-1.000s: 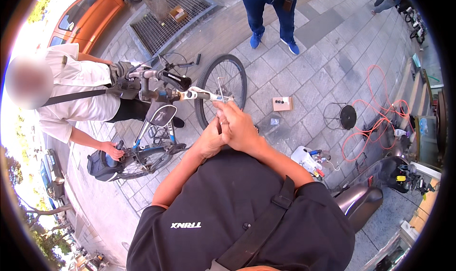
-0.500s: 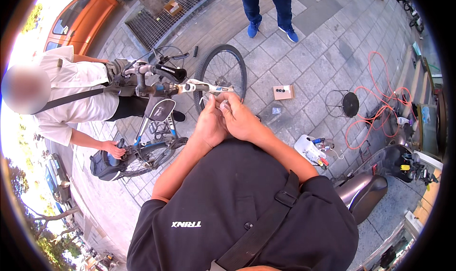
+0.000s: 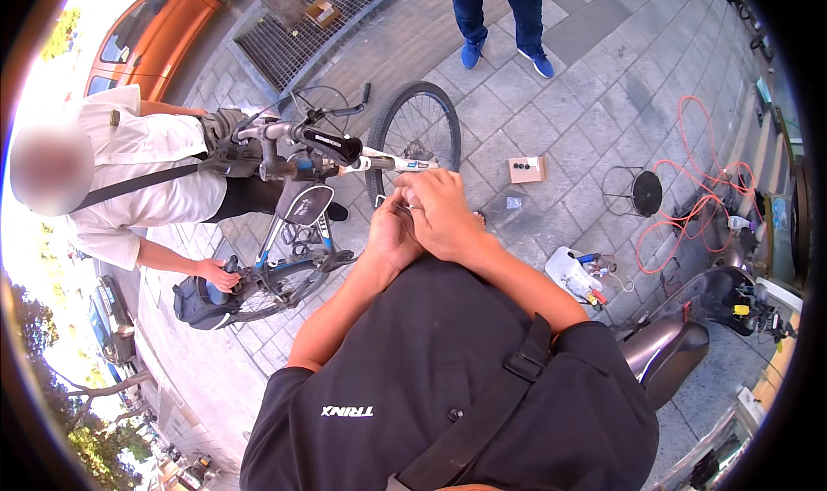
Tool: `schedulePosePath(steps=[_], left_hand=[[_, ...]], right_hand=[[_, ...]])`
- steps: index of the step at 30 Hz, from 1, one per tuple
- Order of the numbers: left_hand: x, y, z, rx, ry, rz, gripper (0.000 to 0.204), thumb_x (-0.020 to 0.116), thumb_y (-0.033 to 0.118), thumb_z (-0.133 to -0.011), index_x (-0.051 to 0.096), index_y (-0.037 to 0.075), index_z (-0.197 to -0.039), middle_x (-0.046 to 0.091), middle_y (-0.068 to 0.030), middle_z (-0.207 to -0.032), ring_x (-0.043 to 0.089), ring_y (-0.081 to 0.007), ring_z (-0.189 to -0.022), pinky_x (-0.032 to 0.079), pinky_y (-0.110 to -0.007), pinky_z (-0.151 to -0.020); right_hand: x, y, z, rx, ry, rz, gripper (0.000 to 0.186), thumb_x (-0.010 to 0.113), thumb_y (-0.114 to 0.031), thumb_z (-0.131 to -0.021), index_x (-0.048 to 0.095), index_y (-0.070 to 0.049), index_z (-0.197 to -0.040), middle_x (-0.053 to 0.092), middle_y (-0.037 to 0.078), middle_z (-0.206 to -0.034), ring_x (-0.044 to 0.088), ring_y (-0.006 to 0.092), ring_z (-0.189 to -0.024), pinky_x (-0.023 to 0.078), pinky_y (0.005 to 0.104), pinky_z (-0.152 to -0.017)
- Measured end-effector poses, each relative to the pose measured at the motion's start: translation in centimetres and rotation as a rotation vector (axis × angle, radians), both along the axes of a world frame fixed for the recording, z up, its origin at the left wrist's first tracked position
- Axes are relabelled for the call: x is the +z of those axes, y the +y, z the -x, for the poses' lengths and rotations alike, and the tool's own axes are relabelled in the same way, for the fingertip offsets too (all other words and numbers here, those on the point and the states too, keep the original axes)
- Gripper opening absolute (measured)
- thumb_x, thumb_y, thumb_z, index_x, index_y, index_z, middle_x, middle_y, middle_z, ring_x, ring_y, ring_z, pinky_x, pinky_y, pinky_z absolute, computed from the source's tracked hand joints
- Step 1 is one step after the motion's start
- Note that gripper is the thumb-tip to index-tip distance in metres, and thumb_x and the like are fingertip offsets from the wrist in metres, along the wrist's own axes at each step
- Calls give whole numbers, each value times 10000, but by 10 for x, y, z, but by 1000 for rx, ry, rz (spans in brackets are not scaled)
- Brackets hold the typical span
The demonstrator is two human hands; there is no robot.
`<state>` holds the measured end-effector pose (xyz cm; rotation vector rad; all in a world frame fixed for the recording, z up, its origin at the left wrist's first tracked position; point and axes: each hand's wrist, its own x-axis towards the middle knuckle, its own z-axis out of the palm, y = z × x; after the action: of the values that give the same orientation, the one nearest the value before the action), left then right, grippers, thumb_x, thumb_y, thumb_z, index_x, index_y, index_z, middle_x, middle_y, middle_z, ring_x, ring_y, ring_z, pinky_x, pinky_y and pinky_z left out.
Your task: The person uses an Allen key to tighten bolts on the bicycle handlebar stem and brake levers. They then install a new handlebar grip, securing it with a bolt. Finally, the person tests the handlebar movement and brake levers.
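Head view, frame centre: both hands (image 3: pixel 422 220) pinch small metal part (image 3: pixel 398 203) by bicycle handlebar (image 3: pixel 345 146); loose grip could drop it.

Grey paved ground (image 3: pixel 551 103) carries a small cardboard box (image 3: pixel 526 169), orange cable (image 3: pixel 698 181) and black stool (image 3: pixel 636 193).

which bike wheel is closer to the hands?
The front wheel, spoked and upright just beyond the hands. The other wheel sits lower left, by the white-shirted person's hand.
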<state>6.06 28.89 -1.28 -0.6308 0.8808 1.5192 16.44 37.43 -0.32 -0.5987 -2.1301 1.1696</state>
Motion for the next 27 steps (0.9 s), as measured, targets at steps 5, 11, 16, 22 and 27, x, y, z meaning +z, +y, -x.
schedulePosePath(steps=[5, 11, 16, 22, 27], left_hand=[[1, -37, 24, -122, 356, 85, 560, 443, 556, -1079, 343, 190, -668, 365, -4, -582, 512, -274, -599, 457, -481, -668], [49, -64, 40, -62, 716, 38, 541, 503, 523, -1104, 374, 179, -707, 281, 20, -543, 376, -190, -470, 431, -391, -617], [73, -44, 44, 51, 1151, 41, 504, 424, 495, -1165, 575, 51, -978, 297, 39, -546, 352, -130, -428, 417, -332, -548], [74, -21, 68, 14, 1434, -35, 472, 590, 288, -1140, 581, -78, -1438, 435, 65, -585, 394, -28, -473, 294, -211, -459], [87, -10, 66, -184, 1484, 103, 485, 772, 145, -1025, 627, -21, -1456, 386, 141, -644, 310, 18, -574, 240, -210, -528]], right_hand=[[26, 31, -11, -81, -165, 581, 320, 573, -215, -1101, 581, 8, -1330, 605, 51, -762, 615, 194, -704, 503, 379, -691], [-19, 45, -19, 8, -1, 473, 351, 581, -237, -1083, 656, 1, -1330, 688, 97, -884, 658, 252, -769, 559, 406, -806], [7, 56, -22, 157, -71, 915, 343, 560, -236, -1116, 680, 4, -1329, 654, 73, -903, 625, 158, -809, 533, 349, -761], [-17, 52, -13, 103, -83, 565, 360, 590, -258, -1110, 665, -17, -1367, 670, 63, -860, 640, 159, -753, 534, 355, -714], [3, 66, -15, 80, -349, 472, 345, 604, -241, -1094, 661, -35, -1365, 715, 113, -930, 671, 204, -849, 529, 373, -802]])
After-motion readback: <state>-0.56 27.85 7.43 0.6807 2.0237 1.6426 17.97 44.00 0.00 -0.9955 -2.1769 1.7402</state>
